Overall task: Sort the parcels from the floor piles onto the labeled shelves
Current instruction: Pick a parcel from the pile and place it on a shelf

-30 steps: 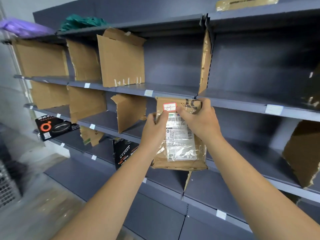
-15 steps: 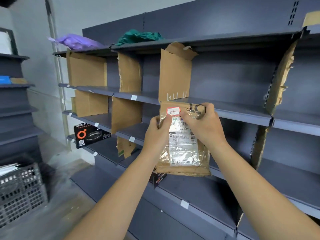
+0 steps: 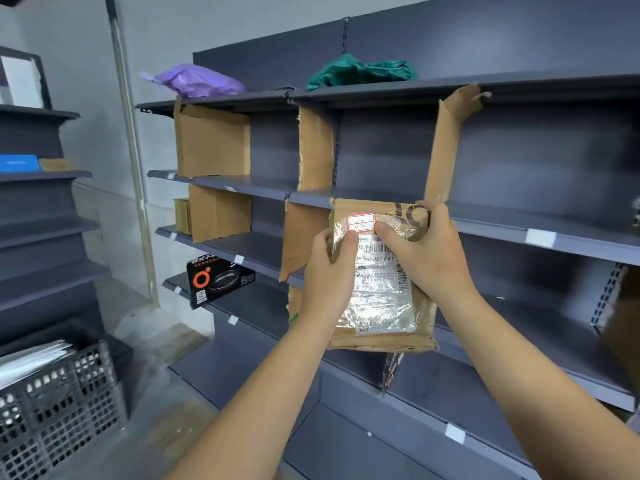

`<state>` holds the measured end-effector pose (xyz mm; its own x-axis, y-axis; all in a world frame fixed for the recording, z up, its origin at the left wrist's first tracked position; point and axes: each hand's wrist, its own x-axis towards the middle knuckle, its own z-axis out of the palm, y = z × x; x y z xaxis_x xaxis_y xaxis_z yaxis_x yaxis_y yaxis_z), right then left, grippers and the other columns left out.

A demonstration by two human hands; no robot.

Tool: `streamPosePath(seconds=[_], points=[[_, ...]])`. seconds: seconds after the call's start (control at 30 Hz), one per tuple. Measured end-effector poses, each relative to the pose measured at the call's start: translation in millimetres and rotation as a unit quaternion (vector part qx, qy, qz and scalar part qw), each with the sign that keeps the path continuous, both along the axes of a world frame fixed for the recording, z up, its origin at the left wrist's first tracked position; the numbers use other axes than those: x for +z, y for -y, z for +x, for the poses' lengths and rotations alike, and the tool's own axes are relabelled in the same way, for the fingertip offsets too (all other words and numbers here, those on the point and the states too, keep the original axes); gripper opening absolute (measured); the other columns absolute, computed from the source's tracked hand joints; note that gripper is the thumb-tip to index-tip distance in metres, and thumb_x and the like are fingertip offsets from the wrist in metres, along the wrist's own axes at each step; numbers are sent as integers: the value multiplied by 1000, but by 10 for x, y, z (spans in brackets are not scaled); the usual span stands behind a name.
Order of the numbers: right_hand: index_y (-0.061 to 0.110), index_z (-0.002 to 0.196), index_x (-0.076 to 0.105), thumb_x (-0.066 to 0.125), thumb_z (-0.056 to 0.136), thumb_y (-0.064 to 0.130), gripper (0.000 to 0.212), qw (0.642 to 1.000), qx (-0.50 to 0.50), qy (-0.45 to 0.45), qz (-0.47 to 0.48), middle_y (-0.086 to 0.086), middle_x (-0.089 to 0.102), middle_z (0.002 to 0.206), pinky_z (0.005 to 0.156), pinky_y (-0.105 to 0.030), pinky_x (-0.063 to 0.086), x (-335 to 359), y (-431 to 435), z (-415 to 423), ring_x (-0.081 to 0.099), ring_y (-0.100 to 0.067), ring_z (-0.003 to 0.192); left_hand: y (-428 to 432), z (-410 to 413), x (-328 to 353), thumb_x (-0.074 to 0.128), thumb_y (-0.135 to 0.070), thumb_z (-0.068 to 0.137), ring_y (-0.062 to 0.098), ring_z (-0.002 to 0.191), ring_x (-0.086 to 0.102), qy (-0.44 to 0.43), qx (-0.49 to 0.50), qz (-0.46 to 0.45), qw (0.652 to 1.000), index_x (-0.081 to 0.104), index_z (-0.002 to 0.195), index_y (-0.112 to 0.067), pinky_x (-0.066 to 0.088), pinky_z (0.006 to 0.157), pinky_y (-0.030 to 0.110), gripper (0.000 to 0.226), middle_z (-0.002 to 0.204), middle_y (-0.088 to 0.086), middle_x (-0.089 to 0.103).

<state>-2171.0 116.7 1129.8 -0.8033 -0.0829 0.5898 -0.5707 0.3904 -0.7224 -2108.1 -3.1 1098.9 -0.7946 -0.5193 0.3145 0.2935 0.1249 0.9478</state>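
— The room?
— Grey wall upper left; dark metal shelves (image 3: 519, 225) across the frame, split by cardboard dividers (image 3: 211, 143).
— Counts?
— One purple bag (image 3: 201, 81) and one green bag (image 3: 360, 72) on top, one black box (image 3: 216, 282) at left centre, one crate (image 3: 59, 403) lower left.
— The parcel (image 3: 381, 306)?
— Centre frame, before the shelves; left hand (image 3: 329, 275) and right hand (image 3: 429, 258) both grip it.

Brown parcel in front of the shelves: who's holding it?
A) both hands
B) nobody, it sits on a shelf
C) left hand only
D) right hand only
A: the left hand and the right hand both grip the brown parcel, thumbs on its labelled face, clear of any shelf.
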Motion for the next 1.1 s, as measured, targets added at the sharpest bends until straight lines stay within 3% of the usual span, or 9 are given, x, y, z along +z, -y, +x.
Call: streamPosePath(seconds=[0.2, 0.3, 0.47, 0.67, 0.83, 0.97, 1.1], points=[[27, 131, 42, 72, 78, 57, 68, 1000, 3, 0, 11, 6, 47, 128, 81, -30, 39, -49, 473, -69, 47, -9, 98, 484, -100, -77, 50, -53, 95, -3, 98, 54, 4, 5, 9, 1000, 47, 126, -37, 45, 85, 29, 36, 106, -24, 56], [28, 130, 43, 71, 76, 61, 70, 1000, 3, 3, 17, 4, 48, 128, 81, -35, 46, -80, 717, -175, 53, -13, 100, 713, -200, -123, 51, -54, 93, 4, 107, 56, 1, 11, 16, 1000, 49, 127, -36, 48, 88, 31, 38, 115, -17, 59], [29, 129, 43, 72, 75, 61, 69, 1000, 20, 13, 8, 5, 47, 127, 88, -41, 50, -147, 1192, -454, 53, -11, 100, 1175, -458, -162, 52, -51, 95, 0, 102, 57, 0, 33, 8, 999, 49, 130, -33, 46, 80, 28, 40, 113, -18, 60], [32, 122, 43, 69, 75, 64, 63, 999, 31, 21, 11, 8, 47, 121, 87, -45, 51, -205, 1926, -989, 54, -13, 100, 1873, -969, -206, 54, -51, 94, 11, 105, 62, 2, 52, 8, 999, 52, 121, -34, 50, 95, 40, 32, 112, -11, 64], [33, 122, 42, 67, 76, 66, 62, 998, 52, 19, 3, 9, 47, 122, 87, -42, 50, -96, 2620, -1538, 53, -13, 104, 2574, -1503, -60, 54, -54, 92, 13, 105, 63, -1, 75, -9, 997, 53, 122, -33, 51, 97, 45, 36, 112, -10, 65], [34, 125, 39, 63, 78, 68, 63, 998, 63, 9, 20, 11, 44, 120, 73, -33, 43, 34, 3104, -1872, 55, -13, 97, 3061, -1829, 42, 54, -52, 93, 13, 106, 63, -8, 88, -1, 996, 53, 120, -33, 51, 96, 42, 32, 113, -9, 66], [32, 130, 37, 61, 80, 67, 65, 997, 68, 3, 32, 12, 42, 118, 79, -34, 44, 90, 3533, -2110, 52, -12, 100, 3489, -2070, 92, 54, -52, 94, 13, 105, 63, -8, 94, 6, 995, 50, 123, -29, 50, 97, 42, 37, 113, -7, 65]])
